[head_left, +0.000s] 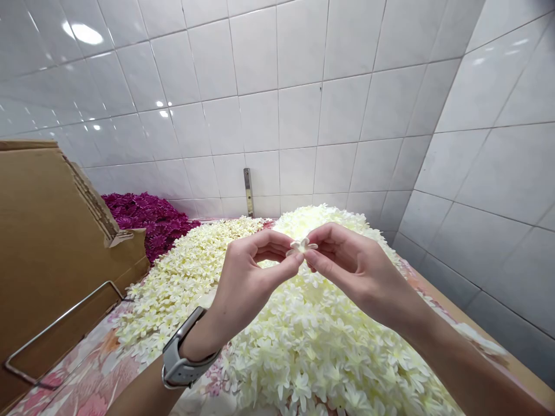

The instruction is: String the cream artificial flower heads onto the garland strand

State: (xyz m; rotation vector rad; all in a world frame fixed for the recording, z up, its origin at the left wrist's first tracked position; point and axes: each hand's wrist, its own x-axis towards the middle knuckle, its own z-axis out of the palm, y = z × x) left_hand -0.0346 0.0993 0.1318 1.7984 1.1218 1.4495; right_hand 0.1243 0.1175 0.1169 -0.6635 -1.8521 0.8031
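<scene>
At the left a cardboard box (47,231) is seen, and behind it a heap of magenta flowers (147,216). The left hand (251,277), with a grey watch (180,358) on the wrist, is closed in a pinch on a small cream artificial flower (302,245), which is held above the big pile of cream flowers (312,346). The right hand (351,266) pinches the same flower from the other side. The flower is judged very light and soft. Its thin petals may be creased easily, so it is better taken at the centre, with fingertips only.

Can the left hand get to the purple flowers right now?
Probably yes: only low cream flowers lie between the left hand and the purple flowers, though its grip holds a small flower.
</scene>
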